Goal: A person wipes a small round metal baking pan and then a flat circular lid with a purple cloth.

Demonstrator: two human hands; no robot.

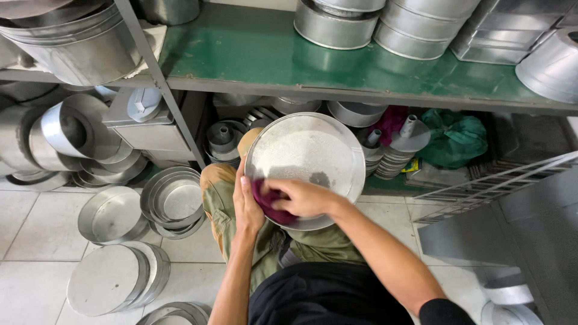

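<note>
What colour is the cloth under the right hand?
The small crumpled cloth is dark magenta, clearest in the head view.

Small yellow label point(412, 166) under shelf point(253, 54)

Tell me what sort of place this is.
Probably a bakeware storeroom or tin workshop: a green metal shelf holds stacked metal tins, more round pans sit on the tiled floor, and ring moulds are stacked below.

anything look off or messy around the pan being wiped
A dark smudge marks the round shallow metal pan near the right hand pressing a maroon cloth. The left hand steadies its rim.
</note>
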